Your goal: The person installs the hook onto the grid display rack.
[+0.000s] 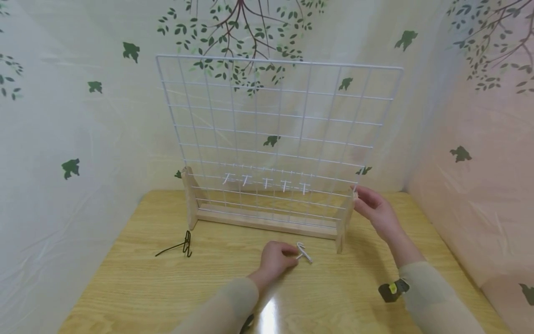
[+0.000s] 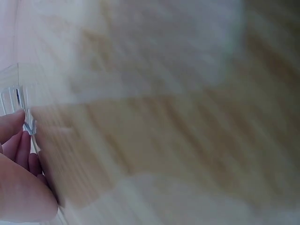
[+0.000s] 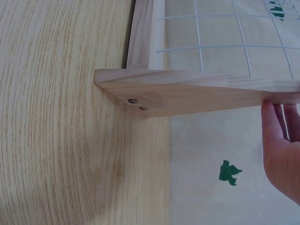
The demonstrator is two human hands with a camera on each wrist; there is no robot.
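In the head view my left hand (image 1: 276, 260) is low over the table, pinching a white wire hook (image 1: 306, 254) between thumb and fingers. The left wrist view shows the fingertips (image 2: 18, 118) at its left edge, with part of the hook between them. My right hand (image 1: 379, 214) holds the upper end of the right wooden post (image 1: 344, 220) of a stand. In the right wrist view its fingers (image 3: 272, 122) meet the post's side. A white wire grid (image 1: 280, 116) stands upright in this frame, and several white hooks (image 1: 266, 183) hang in a row low on it.
A black wire hook (image 1: 186, 244) lies on the wooden table (image 1: 158, 297), left of the stand. The stand's wooden crossbar (image 1: 267, 224) joins its two posts, with the left post (image 1: 190, 199) beyond the black hook. Behind hangs a pale curtain (image 1: 104, 134) with leaf prints.
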